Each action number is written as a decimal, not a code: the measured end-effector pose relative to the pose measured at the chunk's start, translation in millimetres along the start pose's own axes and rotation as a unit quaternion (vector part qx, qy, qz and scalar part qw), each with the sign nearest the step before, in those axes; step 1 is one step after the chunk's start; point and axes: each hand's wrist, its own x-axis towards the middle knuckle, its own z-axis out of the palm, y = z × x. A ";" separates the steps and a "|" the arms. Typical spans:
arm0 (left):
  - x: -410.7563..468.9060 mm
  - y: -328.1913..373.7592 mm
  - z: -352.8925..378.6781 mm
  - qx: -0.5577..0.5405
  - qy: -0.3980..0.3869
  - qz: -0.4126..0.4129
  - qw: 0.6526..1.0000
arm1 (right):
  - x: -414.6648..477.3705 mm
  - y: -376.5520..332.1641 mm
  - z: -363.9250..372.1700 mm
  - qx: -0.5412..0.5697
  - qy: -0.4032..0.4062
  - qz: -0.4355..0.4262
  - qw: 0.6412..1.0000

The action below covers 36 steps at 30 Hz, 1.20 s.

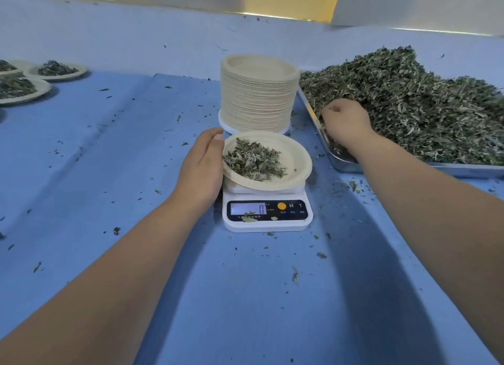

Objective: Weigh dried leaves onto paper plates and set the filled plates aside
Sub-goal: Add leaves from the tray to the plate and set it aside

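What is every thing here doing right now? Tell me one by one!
plate on scale: tilted, holding leaves.
scale: on, reads 0.
plate stack: upright, top plate empty.
leaf heap: piled high on the tray.
filled plates: set aside, far left.
left hand: grips the plate's rim.
right hand: fingers curled in the leaf heap.

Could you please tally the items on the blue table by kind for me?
Beige paper plates of leaves, set aside left: 3
Beige paper plate of leaves at the scale: 1
Stack of empty beige paper plates: 1
White digital scale: 1
Steel tray of dried leaves: 1
Total: 7
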 end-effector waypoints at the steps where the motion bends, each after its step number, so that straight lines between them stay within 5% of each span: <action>1: 0.3 -1.2 0.1 0.004 0.000 0.003 1.000 | 6.2 4.4 2.2 -0.005 -0.014 0.014 1.000; 10: 6.5 -9.4 0.3 -0.009 0.018 -0.009 1.000 | 34.2 18.7 8.4 -0.277 -0.185 -0.024 0.942; 14: 6.6 -7.8 0.9 -0.009 0.019 -0.015 1.000 | 33.3 18.1 4.5 -0.300 -0.266 -0.018 0.916; 21: 4.4 -6.2 0.3 -0.014 0.018 -0.014 1.000 | 23.5 21.2 -22.4 -0.344 -0.282 -0.055 0.894; 27: 1.3 -4.6 0.0 -0.036 0.024 -0.026 0.999 | 13.8 33.1 -54.0 -0.259 -0.114 -0.076 0.956; 33: 4.0 -8.7 -0.6 -0.032 0.027 -0.019 0.999 | 0.3 42.2 -41.1 -0.325 -0.291 0.061 0.898; 36: 6.0 -11.8 -1.6 -0.028 0.028 -0.017 0.999 | -0.4 30.3 -36.9 -0.323 -0.296 0.081 0.895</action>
